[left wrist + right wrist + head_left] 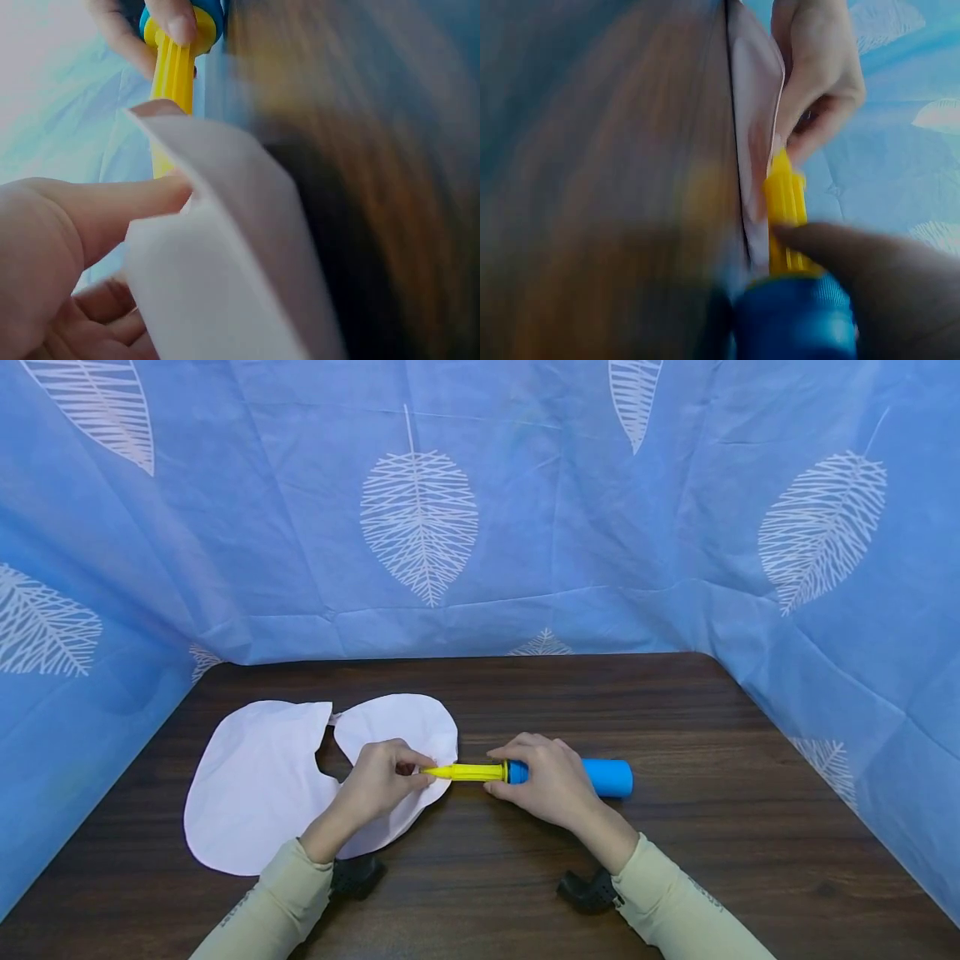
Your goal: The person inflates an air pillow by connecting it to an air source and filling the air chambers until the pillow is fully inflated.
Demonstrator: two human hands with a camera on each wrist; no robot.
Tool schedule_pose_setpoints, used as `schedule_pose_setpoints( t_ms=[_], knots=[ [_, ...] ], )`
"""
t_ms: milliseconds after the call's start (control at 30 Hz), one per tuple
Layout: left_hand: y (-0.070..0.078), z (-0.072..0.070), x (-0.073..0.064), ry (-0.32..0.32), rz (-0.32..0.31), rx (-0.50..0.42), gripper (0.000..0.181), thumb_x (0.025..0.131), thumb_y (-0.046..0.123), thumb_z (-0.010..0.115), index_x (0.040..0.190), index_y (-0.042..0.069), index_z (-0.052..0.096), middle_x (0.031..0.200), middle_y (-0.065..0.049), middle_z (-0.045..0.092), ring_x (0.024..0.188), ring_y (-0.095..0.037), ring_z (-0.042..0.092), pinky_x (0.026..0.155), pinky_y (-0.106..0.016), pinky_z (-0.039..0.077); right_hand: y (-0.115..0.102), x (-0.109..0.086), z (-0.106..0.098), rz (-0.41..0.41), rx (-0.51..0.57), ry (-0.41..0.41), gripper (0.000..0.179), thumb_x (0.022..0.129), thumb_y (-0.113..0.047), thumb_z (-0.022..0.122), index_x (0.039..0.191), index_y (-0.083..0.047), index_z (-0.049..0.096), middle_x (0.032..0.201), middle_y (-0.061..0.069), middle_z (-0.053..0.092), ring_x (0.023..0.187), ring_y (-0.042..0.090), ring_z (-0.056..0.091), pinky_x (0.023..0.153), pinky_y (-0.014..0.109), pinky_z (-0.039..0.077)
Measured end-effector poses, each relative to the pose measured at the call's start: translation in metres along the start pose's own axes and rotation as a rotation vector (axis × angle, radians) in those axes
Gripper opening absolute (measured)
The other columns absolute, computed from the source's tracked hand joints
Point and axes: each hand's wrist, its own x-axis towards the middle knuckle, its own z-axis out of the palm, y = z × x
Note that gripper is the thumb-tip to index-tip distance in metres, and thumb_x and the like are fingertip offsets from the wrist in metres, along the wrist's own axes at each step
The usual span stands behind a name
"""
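Observation:
My right hand [551, 781] grips a hand pump [607, 777] near its front collar. The pump has a blue barrel and a ribbed yellow nozzle [476, 772] that tapers to a point on the left. A flat white piece [255, 789] with two rounded lobes, soft and limp, lies on the table to the left. My left hand [382, 781] pinches the edge of its right lobe [225, 292], thumb right at the nozzle's tip. In the right wrist view the yellow tip [781, 165] meets that edge beside the left fingertips. Whatever lies under the left thumb is hidden.
Everything sits on a dark wood-grain table [750, 827] with rounded far corners. Blue cloth [525, 527] printed with white leaves hangs around its back and sides. A black wrist device [358, 877] hangs below the left wrist, and another [588, 893] below the right.

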Motion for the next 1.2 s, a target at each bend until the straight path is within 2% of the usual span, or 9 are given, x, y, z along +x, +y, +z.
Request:
schedule_pose_setpoints(
  t_ms=[167, 233, 400, 567, 633, 767, 867, 1000, 1200],
  knots=[
    [-0.005, -0.005, 0.0, -0.021, 0.037, -0.004, 0.02, 0.086, -0.001, 0.087, 0.105, 0.003, 0.086, 0.079, -0.001, 0.069, 0.072, -0.012, 0.052, 0.064, -0.02, 0.045, 0.016, -0.001, -0.013, 0.008, 0.041, -0.118, 0.075, 0.08, -0.044, 0.095, 0.146, -0.021, 0.068, 0.132, 0.006, 0.073, 0.105, 0.025, 0.066, 0.083, 0.046, 0.058],
    [-0.009, -0.007, 0.0, -0.017, 0.043, 0.003, 0.02, 0.086, -0.001, 0.087, 0.106, 0.003, 0.086, 0.079, -0.001, 0.069, 0.072, -0.012, 0.052, 0.064, -0.02, 0.045, 0.026, -0.003, -0.017, 0.026, 0.028, -0.133, 0.071, 0.08, -0.042, 0.095, 0.143, -0.021, 0.07, 0.134, 0.007, 0.073, 0.111, 0.027, 0.067, 0.087, 0.05, 0.058],
    [-0.019, -0.014, 0.002, -0.015, 0.037, 0.012, 0.02, 0.087, 0.0, 0.086, 0.106, 0.004, 0.086, 0.08, 0.0, 0.07, 0.073, -0.012, 0.054, 0.065, -0.02, 0.046, 0.047, -0.006, -0.025, 0.032, 0.03, -0.117, 0.059, 0.079, -0.043, 0.096, 0.132, -0.025, 0.077, 0.125, 0.003, 0.076, 0.105, 0.025, 0.069, 0.085, 0.049, 0.058],
    [-0.027, -0.02, 0.002, -0.025, 0.013, -0.005, 0.018, 0.089, 0.001, 0.084, 0.106, 0.006, 0.086, 0.084, -0.002, 0.073, 0.077, -0.014, 0.055, 0.067, -0.022, 0.046, 0.066, -0.007, -0.029, 0.037, 0.09, -0.124, 0.06, 0.08, -0.046, 0.094, 0.133, -0.024, 0.077, 0.128, 0.007, 0.075, 0.108, 0.027, 0.068, 0.087, 0.05, 0.058],
    [-0.031, -0.023, 0.002, -0.021, -0.014, -0.016, 0.019, 0.088, 0.0, 0.084, 0.106, 0.006, 0.087, 0.086, -0.003, 0.074, 0.078, -0.015, 0.055, 0.069, -0.022, 0.046, 0.073, -0.008, -0.03, 0.054, 0.136, -0.13, 0.061, 0.081, -0.044, 0.095, 0.135, -0.022, 0.076, 0.13, 0.009, 0.074, 0.109, 0.028, 0.067, 0.087, 0.049, 0.056],
    [-0.035, -0.024, 0.002, -0.024, -0.019, -0.025, 0.018, 0.088, 0.001, 0.085, 0.105, 0.006, 0.087, 0.089, -0.004, 0.077, 0.08, -0.016, 0.056, 0.071, -0.023, 0.047, 0.081, -0.009, -0.032, 0.058, 0.194, -0.149, 0.062, 0.082, -0.04, 0.095, 0.136, -0.019, 0.075, 0.129, 0.01, 0.073, 0.107, 0.026, 0.066, 0.086, 0.045, 0.054],
    [-0.035, -0.024, 0.004, -0.026, -0.008, -0.022, 0.018, 0.088, 0.002, 0.085, 0.106, 0.006, 0.087, 0.089, -0.004, 0.077, 0.079, -0.016, 0.056, 0.071, -0.023, 0.047, 0.079, -0.008, -0.034, 0.051, 0.162, -0.153, 0.062, 0.083, -0.042, 0.093, 0.137, -0.018, 0.075, 0.129, 0.011, 0.073, 0.107, 0.027, 0.066, 0.087, 0.047, 0.055],
    [-0.035, -0.023, 0.004, -0.02, -0.028, -0.029, 0.018, 0.088, 0.002, 0.085, 0.106, 0.007, 0.087, 0.087, -0.003, 0.076, 0.079, -0.015, 0.057, 0.07, -0.022, 0.047, 0.07, -0.007, -0.035, 0.032, 0.056, -0.163, 0.063, 0.089, -0.042, 0.089, 0.143, -0.016, 0.07, 0.138, 0.014, 0.07, 0.117, 0.033, 0.067, 0.094, 0.057, 0.056],
    [-0.037, -0.024, 0.002, -0.02, -0.066, -0.059, 0.018, 0.089, 0.004, 0.084, 0.106, 0.007, 0.087, 0.085, -0.002, 0.074, 0.077, -0.013, 0.057, 0.067, -0.021, 0.047, 0.058, -0.004, -0.032, -0.044, -0.057, -0.17, 0.063, 0.095, -0.044, 0.082, 0.148, -0.014, 0.063, 0.139, 0.013, 0.069, 0.123, 0.035, 0.064, 0.098, 0.063, 0.051]
  ],
)
